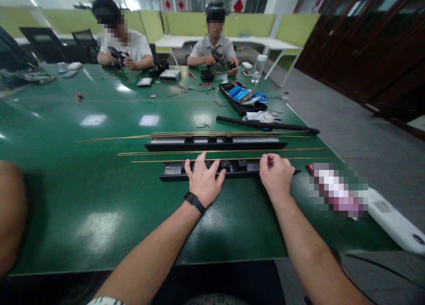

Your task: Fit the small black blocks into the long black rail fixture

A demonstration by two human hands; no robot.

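Note:
Nearest me lies a black rail (174, 177) with a pale channel and several small black blocks (241, 164) in it. My left hand (205, 181), wearing a dark wristband, rests over this rail with its fingers spread, partly hiding the blocks. A thin brass-coloured rod (152, 161) runs lengthwise along the rail's far side. At the rail's right end my right hand (278, 172) is closed, thumb and fingers pinched on the rod. Beyond are more thin brass-coloured rods (142, 154) and a second black rail (212, 146) of the same kind.
Behind the rails lie a long black strip (265, 123), white gloves (264, 116) and a black tray (232, 102) with blue packs. At right is a white elongated device (392, 218) beside a blurred pink item. Two people sit across the green table (99, 198); someone's arm (11, 216) shows at left.

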